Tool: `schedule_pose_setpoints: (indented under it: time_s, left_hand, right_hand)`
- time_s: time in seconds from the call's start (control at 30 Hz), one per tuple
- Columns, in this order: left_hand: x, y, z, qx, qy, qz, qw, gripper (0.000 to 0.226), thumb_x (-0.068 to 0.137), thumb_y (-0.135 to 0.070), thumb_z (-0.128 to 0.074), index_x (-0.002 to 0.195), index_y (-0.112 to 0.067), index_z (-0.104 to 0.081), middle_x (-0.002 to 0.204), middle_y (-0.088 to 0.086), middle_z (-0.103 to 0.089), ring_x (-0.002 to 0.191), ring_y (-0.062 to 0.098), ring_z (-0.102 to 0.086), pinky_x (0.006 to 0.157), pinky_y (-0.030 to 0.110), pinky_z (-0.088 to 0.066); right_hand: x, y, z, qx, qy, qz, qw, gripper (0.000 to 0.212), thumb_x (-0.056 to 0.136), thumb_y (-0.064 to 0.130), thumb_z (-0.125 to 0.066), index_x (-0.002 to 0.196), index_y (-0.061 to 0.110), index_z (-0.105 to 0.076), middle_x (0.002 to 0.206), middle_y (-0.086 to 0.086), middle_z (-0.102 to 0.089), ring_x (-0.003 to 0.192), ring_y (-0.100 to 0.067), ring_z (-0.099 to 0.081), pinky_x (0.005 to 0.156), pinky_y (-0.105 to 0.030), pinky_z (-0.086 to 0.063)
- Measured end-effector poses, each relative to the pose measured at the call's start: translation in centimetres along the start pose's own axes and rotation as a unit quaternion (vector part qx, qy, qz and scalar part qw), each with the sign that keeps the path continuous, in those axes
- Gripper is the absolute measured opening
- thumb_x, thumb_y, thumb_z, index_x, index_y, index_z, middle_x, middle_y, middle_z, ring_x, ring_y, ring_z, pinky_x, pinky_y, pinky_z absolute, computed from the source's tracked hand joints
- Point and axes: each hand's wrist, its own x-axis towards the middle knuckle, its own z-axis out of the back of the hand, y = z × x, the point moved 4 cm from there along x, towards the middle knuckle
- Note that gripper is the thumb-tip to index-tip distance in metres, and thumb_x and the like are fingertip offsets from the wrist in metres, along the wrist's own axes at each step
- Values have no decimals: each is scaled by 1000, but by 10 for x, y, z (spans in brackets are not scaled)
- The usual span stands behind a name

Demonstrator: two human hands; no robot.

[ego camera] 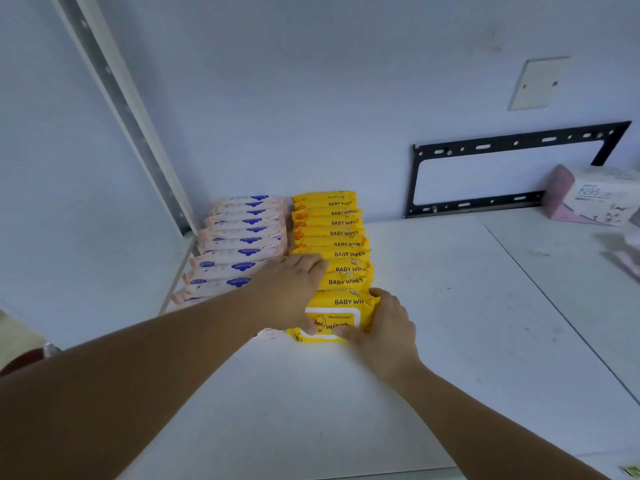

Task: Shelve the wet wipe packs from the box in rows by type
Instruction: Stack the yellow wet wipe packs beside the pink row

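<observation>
Two rows of wet wipe packs stand on edge on the white shelf (pixel 433 306), running back toward the wall. The left row (pixel 239 242) is pale peach with blue labels. The right row (pixel 337 233) is yellow, printed "BABY WIPES". The front yellow pack (pixel 341 308) leans back against its row, its white lid facing me. My left hand (pixel 291 292) lies over the pack's left side and the gap between the rows, thumb on the lid. My right hand (pixel 384 323) grips the pack's right edge and lower corner. No box is in view.
A metal shelf upright (pixel 121 109) slants along the left. A black wall bracket (pixel 502 174) and a blank wall plate (pixel 536 83) sit on the back wall. A pink and white N95 mask box (pixel 592 195) stands at the far right.
</observation>
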Motion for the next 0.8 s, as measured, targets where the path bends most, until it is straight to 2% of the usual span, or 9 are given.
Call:
schedule_pose_setpoints:
  time_s: [0.17,0.27,0.47,0.6,0.7,0.8]
  left_hand:
    - [15,5,1,10,-27,-5,1000,115,63,-70,-76,151,-18,-23,151,2,-37,134,24,-42,107,44,-42]
    - [19,6,0,33,-46,-5,998,113,62,-72,-75,149,-18,-26,147,2,-41,129,24,-46,104,43,-43]
    - [10,6,2,20,-36,13,999,117,63,-74,-72,152,-19,-19,151,2,-35,134,25,-41,108,43,-39]
    - [-5,-6,5,8,-33,28,999,112,69,-75,-68,153,-18,-18,153,4,-32,138,27,-36,111,45,-35]
    - [-20,-14,10,-5,-44,30,999,104,77,-74,-60,153,-18,-19,156,4,-28,143,27,-30,118,48,-26]
    - [-38,-25,19,-21,-75,18,997,89,83,-68,-57,151,-20,-26,153,2,-31,141,26,-30,117,48,-27]
  right_hand:
    - [18,4,3,-20,7,-9,1000,98,67,56,-85,146,25,-37,140,4,-50,134,-22,-44,109,-43,-34]
    - [23,6,2,-34,3,-5,999,97,68,58,-84,146,24,-37,140,4,-50,134,-22,-43,108,-42,-34]
    - [17,1,6,-50,14,-22,998,104,63,70,-80,145,24,-36,141,3,-50,134,-23,-44,109,-44,-35]
    - [8,2,17,-62,44,-17,997,111,61,71,-80,148,20,-33,143,0,-48,134,-24,-44,110,-45,-38]
    - [-4,2,33,-68,53,-4,996,106,68,67,-79,149,17,-34,145,-2,-47,134,-25,-43,110,-44,-41]
    - [-22,-8,55,-76,47,-11,996,96,75,61,-77,148,13,-38,146,-6,-47,135,-26,-42,109,-40,-41]
